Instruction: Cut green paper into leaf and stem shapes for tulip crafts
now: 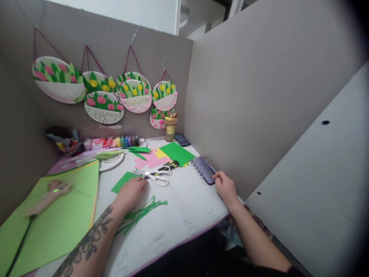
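My left hand (pixel 133 192) lies on the table with its fingers loosely laid over the near edge of a green paper piece (pixel 122 182), close to white-handled scissors (pixel 160 180). Thin green paper strips (pixel 144 211) are scattered just below that hand. Farther right, my right hand (pixel 226 188) pinches the near edge of a phone (pixel 204 169), whose screen is blurred out. Behind the scissors is a black-and-yellow utility knife (pixel 173 164). Past it lie a green sheet (pixel 177 153) and pink paper pieces (pixel 148 159).
On the left, a hot glue gun (pixel 50 196) with a cord rests on large light-green sheets (pixel 69 227). White paper plates (pixel 112 161) and coloured paint bottles (pixel 127 141) sit at the back. Decorated plate baskets (pixel 104 107) hang on the grey partition (pixel 245 77); a second dark device (pixel 182 139) lies beside a jar (pixel 170 130).
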`<state>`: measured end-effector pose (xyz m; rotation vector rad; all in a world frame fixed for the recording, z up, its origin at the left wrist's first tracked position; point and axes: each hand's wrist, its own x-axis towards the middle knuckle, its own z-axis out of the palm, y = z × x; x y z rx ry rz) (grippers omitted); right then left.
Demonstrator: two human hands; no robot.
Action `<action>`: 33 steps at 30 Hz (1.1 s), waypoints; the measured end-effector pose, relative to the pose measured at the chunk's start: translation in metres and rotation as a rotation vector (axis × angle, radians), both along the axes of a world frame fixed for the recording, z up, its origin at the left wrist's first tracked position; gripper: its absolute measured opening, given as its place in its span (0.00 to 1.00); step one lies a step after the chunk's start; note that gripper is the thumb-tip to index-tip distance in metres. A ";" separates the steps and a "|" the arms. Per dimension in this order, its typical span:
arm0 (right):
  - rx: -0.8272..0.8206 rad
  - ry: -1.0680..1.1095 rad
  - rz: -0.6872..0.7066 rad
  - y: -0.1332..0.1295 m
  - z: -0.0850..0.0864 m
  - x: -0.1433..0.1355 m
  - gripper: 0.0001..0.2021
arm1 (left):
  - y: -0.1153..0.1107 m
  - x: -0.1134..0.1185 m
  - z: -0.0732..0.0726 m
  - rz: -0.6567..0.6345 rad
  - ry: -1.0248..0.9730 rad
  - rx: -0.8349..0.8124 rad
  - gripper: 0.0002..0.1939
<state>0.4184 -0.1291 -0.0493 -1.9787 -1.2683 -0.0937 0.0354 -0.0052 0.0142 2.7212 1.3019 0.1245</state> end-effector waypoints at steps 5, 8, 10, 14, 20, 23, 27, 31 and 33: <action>0.013 -0.024 0.034 0.003 -0.001 0.001 0.10 | 0.000 0.000 0.000 0.002 0.001 0.002 0.18; 0.072 -0.033 0.025 0.002 -0.001 0.001 0.10 | 0.000 -0.001 -0.001 -0.005 -0.029 0.001 0.17; 0.096 -0.029 0.025 0.002 -0.001 0.001 0.10 | 0.000 -0.002 -0.002 -0.011 -0.053 0.006 0.16; 0.113 -0.003 0.054 0.002 0.000 -0.001 0.10 | 0.000 -0.002 -0.001 -0.014 -0.048 0.006 0.17; 0.155 0.017 0.116 0.002 0.001 -0.001 0.11 | 0.000 -0.001 0.000 -0.015 -0.019 0.002 0.18; 0.158 0.008 0.175 0.003 0.001 -0.002 0.11 | 0.000 -0.001 -0.001 -0.013 -0.013 0.008 0.18; 0.169 -0.001 0.195 0.004 0.001 -0.002 0.11 | 0.000 -0.001 -0.001 -0.016 -0.010 0.016 0.18; 0.174 0.007 0.188 0.005 -0.001 0.000 0.11 | 0.000 -0.001 -0.001 -0.020 -0.008 0.023 0.18; 0.171 0.011 0.184 0.005 -0.001 0.000 0.11 | 0.001 0.000 -0.001 -0.018 -0.005 0.022 0.18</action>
